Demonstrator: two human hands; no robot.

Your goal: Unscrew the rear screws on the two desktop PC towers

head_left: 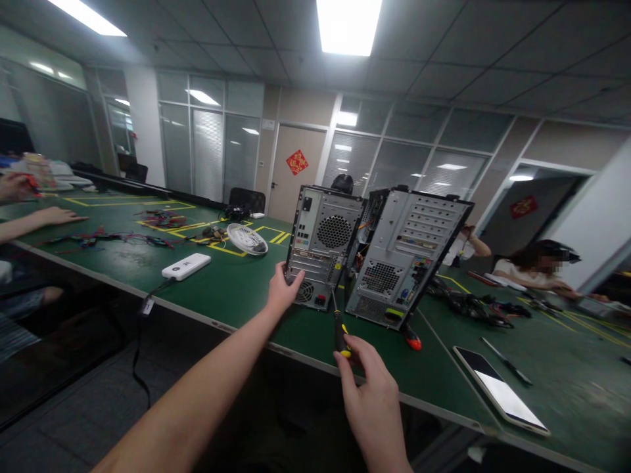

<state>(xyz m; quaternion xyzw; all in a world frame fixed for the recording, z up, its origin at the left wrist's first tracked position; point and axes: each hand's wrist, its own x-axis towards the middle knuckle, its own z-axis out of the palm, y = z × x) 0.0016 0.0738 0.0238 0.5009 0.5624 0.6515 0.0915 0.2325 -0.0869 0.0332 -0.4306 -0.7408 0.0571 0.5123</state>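
My left hand (284, 289) is pressed against the lower left side of a computer tower (321, 226), thumb on its back panel. The tower stands upright with its ports and fan grille facing me. In my right hand (367, 381) is a screwdriver (339, 328) with a black and yellow handle, pinched at the end. Its shaft points up at the tower's lower right edge; whether the tip touches a screw is too small to tell. Beside it on the right stands a second computer tower (401, 256), larger in view, its back also turned to me.
A red-ended tool handle (413, 339) pokes out by the second tower. Right of it lie a phone (500, 387) and a thin metal tool (507, 361). A white power bank (186, 266) and a round white cover (247, 239) lie left. Cables and co-workers are on both sides.
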